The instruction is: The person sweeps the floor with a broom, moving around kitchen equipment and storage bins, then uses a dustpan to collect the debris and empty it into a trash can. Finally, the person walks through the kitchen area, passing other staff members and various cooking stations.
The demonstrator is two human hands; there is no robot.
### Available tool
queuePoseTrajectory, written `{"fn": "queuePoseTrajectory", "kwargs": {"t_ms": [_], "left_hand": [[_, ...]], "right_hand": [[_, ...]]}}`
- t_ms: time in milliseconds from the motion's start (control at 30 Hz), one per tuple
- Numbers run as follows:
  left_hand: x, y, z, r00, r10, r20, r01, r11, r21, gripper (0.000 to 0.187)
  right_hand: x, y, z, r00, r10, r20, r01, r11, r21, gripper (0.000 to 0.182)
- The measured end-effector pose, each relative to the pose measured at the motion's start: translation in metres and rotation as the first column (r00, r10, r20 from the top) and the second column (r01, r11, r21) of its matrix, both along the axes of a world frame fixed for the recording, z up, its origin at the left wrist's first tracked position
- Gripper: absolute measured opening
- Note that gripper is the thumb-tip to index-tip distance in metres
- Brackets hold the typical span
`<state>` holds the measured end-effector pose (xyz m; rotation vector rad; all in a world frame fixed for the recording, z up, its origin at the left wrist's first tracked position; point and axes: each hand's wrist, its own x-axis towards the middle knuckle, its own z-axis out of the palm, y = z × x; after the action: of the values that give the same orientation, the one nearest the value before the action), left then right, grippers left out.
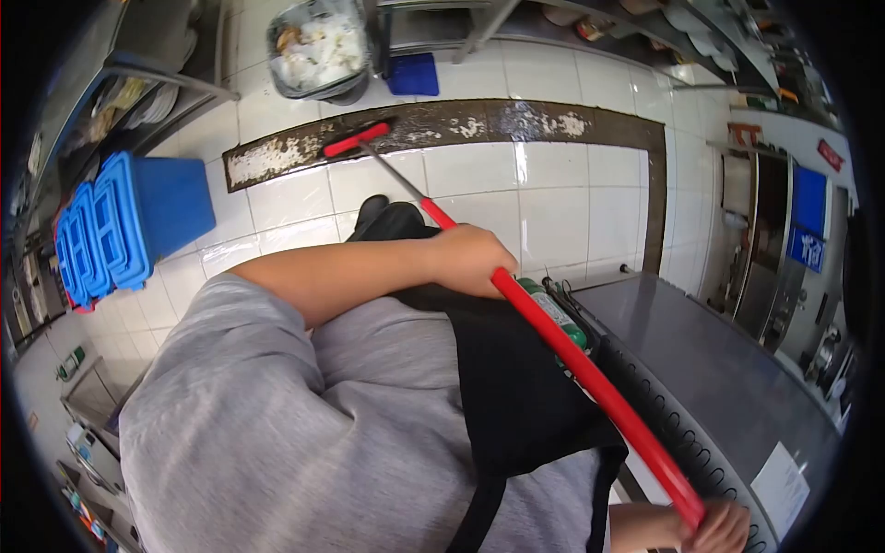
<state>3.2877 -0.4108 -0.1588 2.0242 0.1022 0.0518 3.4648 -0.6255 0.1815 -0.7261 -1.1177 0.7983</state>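
Here, left hand [473,259] and right hand [719,527] clasp pole [601,388].

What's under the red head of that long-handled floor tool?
The red head sits over the dark floor strip; whitish patches show on the strip to the picture's left. Whatever lies directly beneath the head is covered, so I can't tell.

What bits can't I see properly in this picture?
In the head view:
1. Left hand's fingertips: hidden behind the hand itself.
2. Red handle's end: covered by the right hand.
3. Any writing on the white paper: too small.
4. Beneath the top rubbish: hidden underneath.
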Motion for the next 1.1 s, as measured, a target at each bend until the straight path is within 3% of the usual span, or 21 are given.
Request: {"fn": "queuePoseTrajectory", "kwargs": {"t_ms": [33,67,100,167,200,233,267,300,433,533,567,633,700,767,867,933,967,1000,1033,1067,1100], "left_hand": [[-0.026,0.011,-0.011,0.994,0.105,-0.011,-0.104,0.991,0.08,0.027],[-0.054,0.021,-0.023,0.968,0.241,-0.075,-0.231,0.966,0.121,0.024],[-0.085,0.035,-0.04,0.939,0.342,-0.041,-0.336,0.935,0.112,0.021],[-0.155,0.06,-0.081,0.843,0.537,-0.021,-0.522,0.828,0.202,0.025],[-0.193,0.071,-0.106,0.772,0.635,-0.041,-0.605,0.752,0.26,0.027],[-0.229,0.083,-0.123,0.714,0.701,0.003,-0.667,0.679,0.307,0.029],[-0.262,0.092,-0.135,0.662,0.747,-0.055,-0.705,0.646,0.292,0.03],[-0.283,0.095,-0.143,0.668,0.738,-0.096,-0.68,0.657,0.326,0.03],[-0.241,0.094,-0.124,0.669,0.735,0.106,-0.734,0.633,0.247,0.03],[-0.188,0.092,-0.097,0.658,0.698,0.282,-0.75,0.641,0.162,0.028],[-0.176,0.091,-0.089,0.676,0.676,0.293,-0.729,0.671,0.134,0.028],[-0.167,0.09,-0.059,0.71,0.648,0.276,-0.684,0.727,0.052,0.031],[-0.175,0.092,-0.033,0.759,0.615,0.212,-0.637,0.769,0.048,0.033],[-0.197,0.093,0.004,0.757,0.601,0.256,-0.63,0.775,0.044,0.035],[-0.244,0.095,0.026,0.735,0.631,0.25,-0.667,0.738,0.1,0.036],[-0.279,0.101,0.016,0.694,0.701,0.166,-0.72,0.667,0.191,0.036],[-0.297,0.109,-0.001,0.667,0.737,0.104,-0.735,0.63,0.25,0.036],[-0.318,0.12,-0.021,0.696,0.718,-0.004,-0.692,0.671,0.266,0.036],[-0.332,0.128,-0.042,0.714,0.692,-0.112,-0.647,0.712,0.273,0.036],[-0.336,0.129,-0.063,0.715,0.69,-0.109,-0.647,0.713,0.271,0.036],[-0.337,0.127,-0.084,0.77,0.628,-0.111,-0.593,0.769,0.239,0.036]], "right_hand": [[0.0,0.001,-0.01,0.999,-0.025,-0.046,0.019,0.993,-0.115,0.033],[-0.012,0.006,-0.029,0.957,-0.168,-0.236,0.139,0.981,-0.134,0.035],[-0.015,0.016,-0.055,0.917,-0.191,-0.351,0.146,0.978,-0.151,0.034],[-0.06,0.074,-0.105,0.958,-0.184,-0.222,0.112,0.946,-0.303,0.029],[-0.078,0.096,-0.133,0.995,-0.1,0.01,0.099,0.946,-0.308,0.023],[-0.098,0.115,-0.156,0.993,0.112,-0.033,-0.117,0.93,-0.348,0.018],[-0.129,0.143,-0.166,0.979,0.202,0.019,-0.183,0.92,-0.345,0.019],[-0.14,0.162,-0.154,0.903,0.415,0.113,-0.321,0.824,-0.467,0.018],[-0.155,0.17,-0.102,0.962,0.231,0.148,-0.159,0.91,-0.383,0.028],[-0.138,0.164,-0.048,0.946,0.263,0.192,-0.198,0.933,-0.299,0.03],[-0.13,0.164,-0.028,0.88,0.358,0.311,-0.241,0.902,-0.358,0.033],[-0.141,0.159,0.003,0.885,0.317,0.342,-0.2,0.92,-0.337,0.029],[-0.164,0.179,0.027,0.803,0.35,0.482,-0.241,0.931,-0.274,0.033],[-0.172,0.178,0.038,0.87,0.387,0.305,-0.389,0.92,-0.057,0.034],[-0.182,0.19,0.033,0.827,0.544,0.142,-0.556,0.828,0.068,0.034],[-0.164,0.183,0.009,0.881,0.46,-0.114,-0.459,0.888,0.029,0.026],[-0.16,0.172,-0.021,0.939,0.041,0.341,-0.028,0.999,-0.043,0.029],[-0.159,0.163,-0.046,0.614,-0.338,0.714,0.395,0.914,0.093,0.032],[-0.194,0.199,-0.068,0.989,0.027,0.146,0.021,0.948,-0.318,0.025],[-0.213,0.215,-0.094,0.998,0.041,-0.047,-0.054,0.947,-0.318,0.027],[-0.222,0.218,-0.104,1.0,0.003,-0.013,-0.008,0.92,-0.391,0.027]]}}
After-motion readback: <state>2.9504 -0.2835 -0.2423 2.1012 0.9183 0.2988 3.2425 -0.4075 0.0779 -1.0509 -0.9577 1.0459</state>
